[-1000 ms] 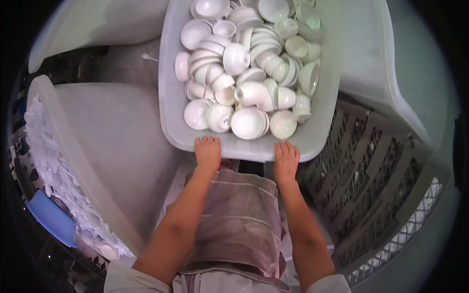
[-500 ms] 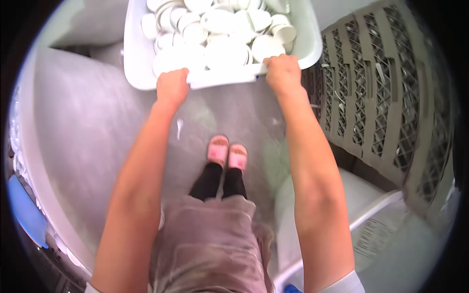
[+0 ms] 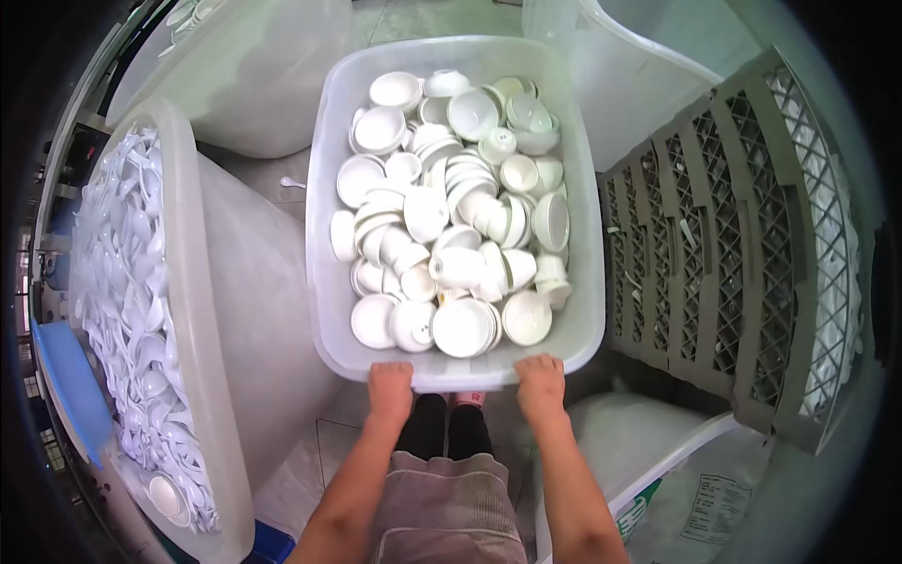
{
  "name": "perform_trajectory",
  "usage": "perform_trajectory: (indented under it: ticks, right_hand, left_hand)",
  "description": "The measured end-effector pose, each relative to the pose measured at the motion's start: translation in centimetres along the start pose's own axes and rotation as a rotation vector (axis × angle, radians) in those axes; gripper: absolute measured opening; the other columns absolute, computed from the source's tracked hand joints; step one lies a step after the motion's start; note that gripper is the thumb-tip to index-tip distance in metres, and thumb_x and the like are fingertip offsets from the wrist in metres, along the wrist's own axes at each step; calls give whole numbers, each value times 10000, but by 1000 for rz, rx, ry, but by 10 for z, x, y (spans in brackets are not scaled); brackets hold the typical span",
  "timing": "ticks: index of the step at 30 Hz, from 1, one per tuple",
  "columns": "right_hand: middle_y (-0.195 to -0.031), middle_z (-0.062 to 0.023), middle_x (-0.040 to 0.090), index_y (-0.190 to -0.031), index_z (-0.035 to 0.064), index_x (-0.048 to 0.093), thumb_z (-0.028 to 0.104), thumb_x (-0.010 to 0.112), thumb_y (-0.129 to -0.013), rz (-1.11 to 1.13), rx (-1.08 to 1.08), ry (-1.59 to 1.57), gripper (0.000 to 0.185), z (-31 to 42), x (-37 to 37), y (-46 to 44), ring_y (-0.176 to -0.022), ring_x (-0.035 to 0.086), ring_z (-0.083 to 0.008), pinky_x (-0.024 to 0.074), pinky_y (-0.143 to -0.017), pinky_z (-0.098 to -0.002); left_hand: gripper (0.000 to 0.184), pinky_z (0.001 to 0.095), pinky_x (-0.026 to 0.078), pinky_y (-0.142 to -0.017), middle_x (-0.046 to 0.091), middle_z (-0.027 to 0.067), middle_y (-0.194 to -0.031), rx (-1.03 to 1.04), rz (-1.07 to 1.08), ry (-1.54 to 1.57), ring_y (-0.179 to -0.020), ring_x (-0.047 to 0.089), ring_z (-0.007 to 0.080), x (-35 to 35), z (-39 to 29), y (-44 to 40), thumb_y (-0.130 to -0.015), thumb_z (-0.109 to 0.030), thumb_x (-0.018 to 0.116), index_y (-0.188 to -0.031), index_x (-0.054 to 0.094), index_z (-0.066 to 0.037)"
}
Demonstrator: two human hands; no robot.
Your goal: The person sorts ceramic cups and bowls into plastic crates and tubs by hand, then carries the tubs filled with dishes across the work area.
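A large translucent white plastic tub fills the middle of the head view, loaded with small white bowls and cups. Some bowls are nested in stacks, others lie tilted or upside down. At the tub's near edge, my left hand is closed over the rim, left of centre. My right hand grips the same rim further right. Fingertips of both hands are partly hidden by the rim.
On the left a big white bin holds many white spoons, beside a blue basin. Grey stacked crates rise on the right. Another white bin stands at lower right. One spoon lies on the floor.
The whole tub now shows, sitting lower in view, and both hands appear lower with it, still gripping the rim. The spoon bin has come into view. My feet are now mostly hidden.
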State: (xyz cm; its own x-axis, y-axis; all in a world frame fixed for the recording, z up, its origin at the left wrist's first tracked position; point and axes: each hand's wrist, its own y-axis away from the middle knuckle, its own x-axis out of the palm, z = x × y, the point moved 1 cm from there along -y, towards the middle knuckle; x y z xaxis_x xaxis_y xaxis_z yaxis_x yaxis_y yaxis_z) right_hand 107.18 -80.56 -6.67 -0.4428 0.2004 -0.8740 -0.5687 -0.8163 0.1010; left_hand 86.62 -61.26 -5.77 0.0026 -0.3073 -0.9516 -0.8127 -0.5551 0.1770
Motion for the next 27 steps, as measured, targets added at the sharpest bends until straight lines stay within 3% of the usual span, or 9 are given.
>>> perform_trajectory:
  ticks: [4, 7, 11, 13, 19, 22, 24, 27]
  right_hand:
    - [-952, -52, 676, -941, 86, 699, 40, 549, -738, 181, 59, -41, 257, 3, -14, 73, -978, 589, -260, 420, -878, -423]
    - [-1000, -50, 664, -945, 98, 698, 50, 551, -746, 329, 111, -4, 252, 1, -18, 101, -992, 581, -257, 416, -886, -424]
    - [-1068, -78, 636, -1011, 88, 684, 81, 566, -766, 254, 135, 87, 272, -4, -8, 107, -1057, 561, -273, 392, -957, -454]
    - [-1089, -92, 623, -1048, 81, 674, 93, 572, -774, 135, 122, 233, 292, -1, 4, 88, -1092, 550, -280, 372, -997, -474]
    - [-1027, -82, 623, -1044, 67, 663, 116, 587, -802, 129, 153, 343, 258, -3, 21, 106, -1113, 534, -267, 332, -1046, -505]
    - [-941, -81, 636, -952, 70, 680, 117, 601, -774, 80, 138, 346, 201, -1, 19, 102, -1034, 564, -264, 358, -1021, -490]
    - [-819, -79, 639, -786, 77, 687, 104, 609, -728, 10, 121, 311, 101, -4, 19, 99, -911, 591, -262, 400, -967, -449]
    - [-719, -83, 625, -629, 84, 663, 89, 617, -674, -90, 103, 326, 64, -13, 34, 101, -818, 597, -269, 436, -887, -406]
  left_hand:
    - [79, 396, 435, -759, 606, 81, -797, -74, 115, -18, -815, 604, 262, 14, -29, 81, -735, -71, 552, -808, 584, -78]
    - [96, 403, 428, -774, 617, 59, -841, -69, 229, -139, -863, 602, 236, 26, -47, 112, -752, -91, 565, -839, 605, -88]
    - [79, 422, 417, -780, 623, 50, -861, -122, 380, -233, -895, 598, 234, 38, -56, 105, -785, -110, 571, -847, 616, -92]
    - [79, 427, 413, -781, 625, 53, -868, -99, 375, -195, -905, 595, 244, 25, -55, 83, -791, -112, 573, -851, 620, -91]
    - [86, 433, 409, -825, 647, 68, -921, 34, 301, -105, -985, 597, 276, 31, -46, 93, -777, -93, 593, -858, 623, -91]
    - [103, 441, 442, -809, 662, 75, -943, 54, 357, -125, -990, 622, 275, 31, -41, 91, -775, -94, 603, -876, 622, -92]
    - [108, 452, 460, -783, 664, 77, -941, 50, 461, -160, -962, 636, 272, 35, -43, 88, -777, -103, 608, -884, 622, -93]
    - [141, 466, 493, -687, 674, 106, -869, 125, 371, -136, -831, 659, 314, 42, -38, 84, -757, -87, 615, -897, 619, -86]
